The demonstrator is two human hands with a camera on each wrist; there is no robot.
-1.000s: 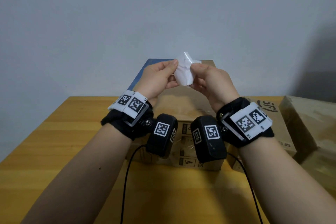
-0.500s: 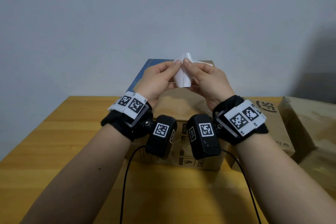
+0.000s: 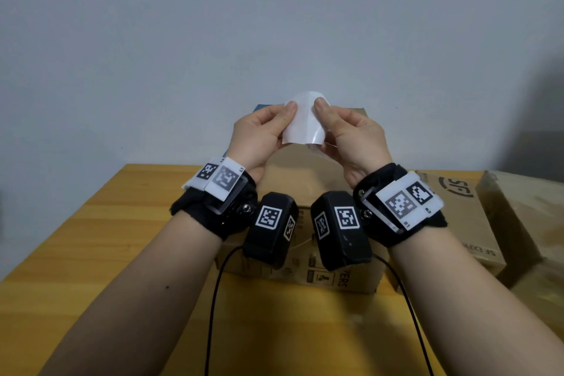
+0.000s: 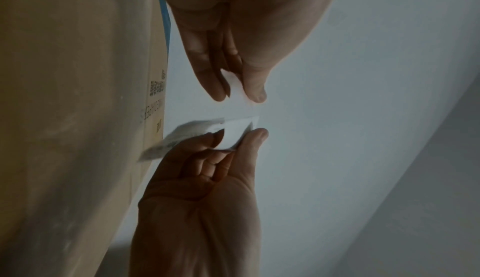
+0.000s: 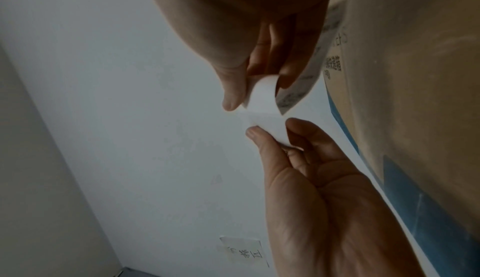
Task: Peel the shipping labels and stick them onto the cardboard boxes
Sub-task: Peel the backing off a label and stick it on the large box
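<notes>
both hands hold the shipping label [image 3: 302, 123] up above the cardboard box [image 3: 305, 174], the left hand [image 3: 259, 134] pinching its left edge and the right hand [image 3: 354, 137] its right. to peel cleanly, i'd split label from backing at one corner, pulling slowly without creasing.

White shipping label [image 3: 302, 125], tan cardboard box [image 3: 305, 171] — black print, honey-yellow table [image 3: 91, 238], grey-blue wall [image 3: 274, 24]

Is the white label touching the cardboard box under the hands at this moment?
Apart. In the head view both hands pinch the label up in the air, and the wall shows behind it, well above the top of the cardboard box.
</notes>
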